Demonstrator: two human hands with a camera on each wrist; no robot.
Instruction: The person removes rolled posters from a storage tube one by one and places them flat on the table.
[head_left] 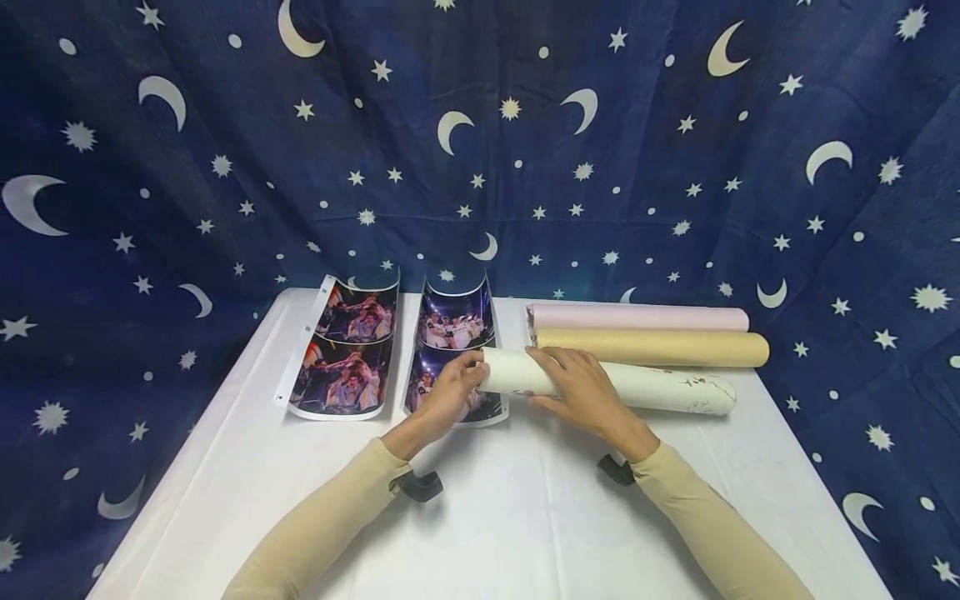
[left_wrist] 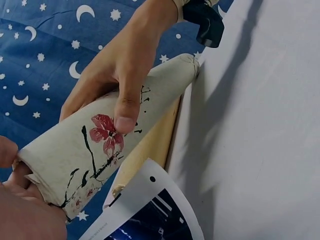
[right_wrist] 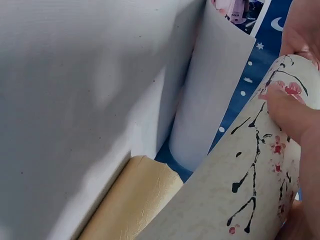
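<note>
A cream wallpaper roll (head_left: 667,388) with red blossoms and dark branches lies slanted in front of two other rolls. At its left end my left hand (head_left: 447,392) pinches the rim. Some of those fingers reach into the open end, as the left wrist view shows of that hand (left_wrist: 30,212). Farther along, my right hand (head_left: 583,390) grips the roll from above, its thumb on the printed near side. The yellow roll (head_left: 652,347) is just behind, and behind that sits the pink roll (head_left: 637,317). Neither hand touches these two.
Two curled photo sheets, the left sheet (head_left: 347,375) and the right sheet (head_left: 453,325), lie on the white table (head_left: 495,533). My left hand hovers over the right sheet's lower part. A dark blue curtain (head_left: 420,158) with moons and stars hangs behind the table.
</note>
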